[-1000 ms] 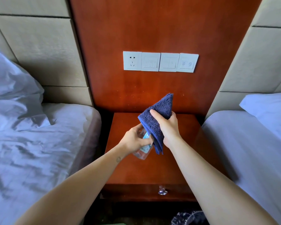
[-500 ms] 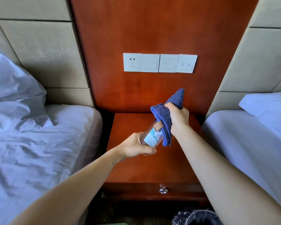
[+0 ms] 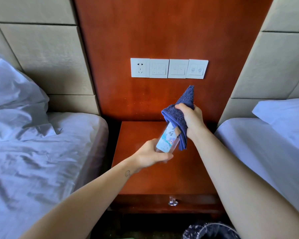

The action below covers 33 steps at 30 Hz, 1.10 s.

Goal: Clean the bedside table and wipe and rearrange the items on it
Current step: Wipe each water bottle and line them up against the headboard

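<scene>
I can see the left hand [image 3: 151, 156] with its fingers curled round the bottom end of a clear bottle [image 3: 167, 140] with a blue and white label. The bottle tilts up to the right, in the air above the bedside table [image 3: 188, 176]. The right hand [image 3: 191, 118] grips a dark blue cloth [image 3: 184, 100] with its fingers closed tight. The cloth covers the top end of the bottle, and 1 corner of it sticks up. Both arms reach forward, the right one higher. The table sits between a rumpled bed [image 3: 41, 161] and a smooth bed [image 3: 266, 144].
</scene>
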Available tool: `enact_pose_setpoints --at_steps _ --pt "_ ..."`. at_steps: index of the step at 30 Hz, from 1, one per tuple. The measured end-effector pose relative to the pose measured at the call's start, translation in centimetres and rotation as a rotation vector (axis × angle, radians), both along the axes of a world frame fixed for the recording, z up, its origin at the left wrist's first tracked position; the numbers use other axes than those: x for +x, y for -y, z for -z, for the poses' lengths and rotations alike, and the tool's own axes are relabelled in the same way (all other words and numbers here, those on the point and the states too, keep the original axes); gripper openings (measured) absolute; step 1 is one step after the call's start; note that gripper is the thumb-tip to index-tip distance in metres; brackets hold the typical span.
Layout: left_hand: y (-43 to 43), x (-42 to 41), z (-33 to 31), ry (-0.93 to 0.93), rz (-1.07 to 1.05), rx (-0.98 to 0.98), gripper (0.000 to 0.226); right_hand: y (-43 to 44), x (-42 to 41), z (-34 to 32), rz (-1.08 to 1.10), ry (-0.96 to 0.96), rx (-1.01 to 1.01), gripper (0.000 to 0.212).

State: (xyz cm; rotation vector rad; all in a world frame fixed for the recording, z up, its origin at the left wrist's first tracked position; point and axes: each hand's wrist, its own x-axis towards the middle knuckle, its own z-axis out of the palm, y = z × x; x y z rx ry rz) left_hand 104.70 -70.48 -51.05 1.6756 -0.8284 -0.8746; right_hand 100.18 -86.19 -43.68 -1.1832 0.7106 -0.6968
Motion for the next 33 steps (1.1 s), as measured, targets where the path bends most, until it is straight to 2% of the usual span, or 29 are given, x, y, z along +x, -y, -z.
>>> enact_pose_setpoints --at_steps 2,3,7,11,16,18,21,23,24,27,30,33 --pt "0.4 -0.2 -0.1 0.284 -0.139 0.094 0.047 -0.5 0.3 0.2 0.071 0.025 -0.019 0.038" --pt "0.4 -0.3 -0.2 0.349 -0.164 0.106 0.048 -0.6 0.4 0.5 0.098 0.036 -0.028 0.043" --pt "0.4 -0.1 -0.4 0.396 -0.116 0.117 0.05 -0.9 -0.2 1.2 0.103 0.048 -0.018 0.05" --pt "0.8 -0.4 -0.3 0.329 -0.121 0.095 0.051 -2.0 -1.1 1.9 -0.006 0.032 -0.01 0.038" --pt "1.2 0.3 0.1 0.332 -0.129 0.072 0.051 -3.3 -2.0 2.8 -0.154 -0.004 0.043 0.036" --pt "1.0 0.5 0.1 0.326 -0.042 0.057 0.052 -3.6 -2.2 3.2 -0.149 0.006 0.052 0.032" --pt "-0.3 2.1 -0.3 0.069 0.202 0.008 0.054 -3.6 -2.2 3.6 -0.115 -0.017 -0.034 0.03" --pt "-0.8 5.0 -1.1 -0.052 0.096 0.001 0.068 -3.5 -2.5 3.9 -0.143 -0.044 -0.102 0.031" --pt "-0.9 6.1 -1.8 -0.111 -0.019 -0.025 0.067 -3.4 -2.7 4.2 -0.171 -0.063 -0.127 0.032" --pt "0.0 7.8 -4.1 -0.138 -0.223 -0.21 0.028 -3.5 -3.0 5.0 -0.259 -0.136 -0.193 0.04" --pt "1.5 7.2 -5.5 -0.023 -0.179 -0.205 0.025 -4.0 -2.6 5.5 -0.341 -0.224 -0.285 0.044" --pt "2.2 6.7 -5.6 -0.052 -0.079 -0.213 0.027 -4.4 -2.3 5.6 -0.388 -0.24 -0.332 0.041"
